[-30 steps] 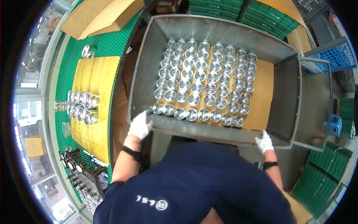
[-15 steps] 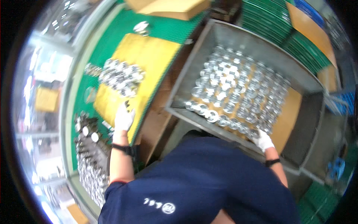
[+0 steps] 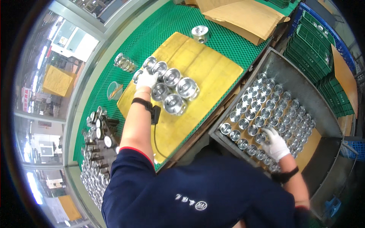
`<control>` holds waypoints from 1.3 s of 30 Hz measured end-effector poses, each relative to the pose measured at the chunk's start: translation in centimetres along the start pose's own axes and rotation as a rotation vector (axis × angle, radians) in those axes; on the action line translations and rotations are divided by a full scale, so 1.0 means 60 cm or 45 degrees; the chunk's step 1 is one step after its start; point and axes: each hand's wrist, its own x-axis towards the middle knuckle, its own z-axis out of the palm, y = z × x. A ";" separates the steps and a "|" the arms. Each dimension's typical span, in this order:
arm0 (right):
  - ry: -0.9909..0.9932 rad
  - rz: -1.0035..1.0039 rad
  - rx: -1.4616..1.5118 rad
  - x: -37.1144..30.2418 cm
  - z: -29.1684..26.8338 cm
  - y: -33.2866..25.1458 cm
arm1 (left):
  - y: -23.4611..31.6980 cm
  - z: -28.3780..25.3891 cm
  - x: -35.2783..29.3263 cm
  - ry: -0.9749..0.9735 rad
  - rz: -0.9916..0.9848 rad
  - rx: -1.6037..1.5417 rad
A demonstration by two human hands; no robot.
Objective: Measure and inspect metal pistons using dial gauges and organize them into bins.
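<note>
In a white glove, my left hand (image 3: pixel 146 80) reaches in at the left side of a group of shiny metal pistons (image 3: pixel 172 77) on the yellow mat (image 3: pixel 207 66). Its fingers touch the pistons there, with the fingertips partly hidden, so I cannot tell whether one is gripped. My right hand (image 3: pixel 275 145), also gloved, is over the grey metal bin (image 3: pixel 323 159), where rows of pistons (image 3: pixel 270 104) stand on brown board. Its thumb and fingers are apart beside one piston (image 3: pixel 261 138), and no piston is seen lifted.
A single piston (image 3: pixel 200 34) and a stack of metal rings (image 3: pixel 125 62) stand on green matting, near a clear cup (image 3: pixel 114 91). A dark fixture (image 3: pixel 104 136) is at left. Cardboard (image 3: pixel 243 19) lies at the back; green crates (image 3: pixel 310 45) stand beyond the bin.
My left hand has gone from the mat's near part forward to the pistons. My right hand has moved from the bin's near edge further in over the rows. The view has shifted.
</note>
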 end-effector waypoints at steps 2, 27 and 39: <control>-0.036 -0.176 0.006 0.086 -0.047 -0.139 | 0.002 0.007 0.053 -0.089 -0.079 0.059; -0.781 0.094 -0.137 0.518 0.248 -0.580 | -0.032 0.002 0.120 -0.370 -0.198 -0.015; -0.692 -0.830 -0.669 0.491 0.138 -0.476 | -0.022 -0.023 0.120 -0.536 -0.197 0.170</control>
